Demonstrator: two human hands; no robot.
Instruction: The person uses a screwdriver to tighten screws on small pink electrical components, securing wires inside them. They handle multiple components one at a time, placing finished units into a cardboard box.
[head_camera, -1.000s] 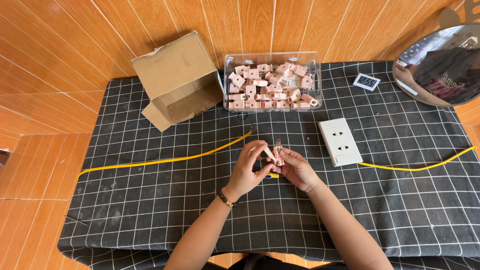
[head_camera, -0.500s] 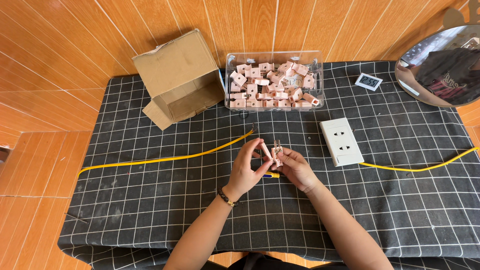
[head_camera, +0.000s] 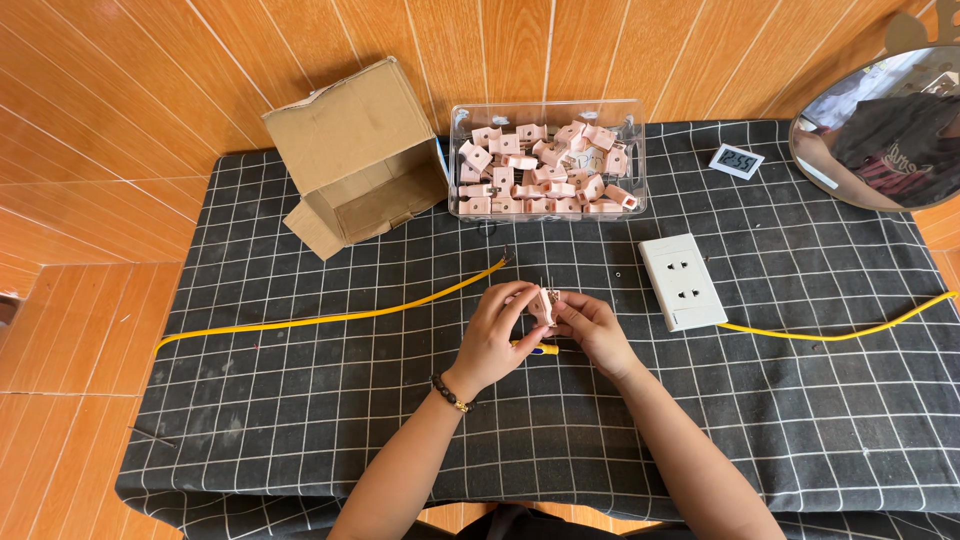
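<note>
Hands, left (head_camera: 492, 335) and right (head_camera: 592, 328), pinch a pink plug (head_camera: 547, 305) between fingertips at frame centre, seemingly fitting its halves; next likely calls for the screwdriver (head_camera: 537, 348) beneath them.

Orange wood-plank wall and floor (head_camera: 70, 400), black grid-patterned tablecloth (head_camera: 300, 420), round mirror (head_camera: 880, 130), daylight

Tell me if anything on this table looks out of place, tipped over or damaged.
The cardboard box lies tipped on its side at the back left, its open mouth facing the table's front, flaps loose. A yellow cable ends in bare wires near the clear bin of pink plugs. Both hands, left and right, hold one pink plug. Nothing looks spilled.
</note>
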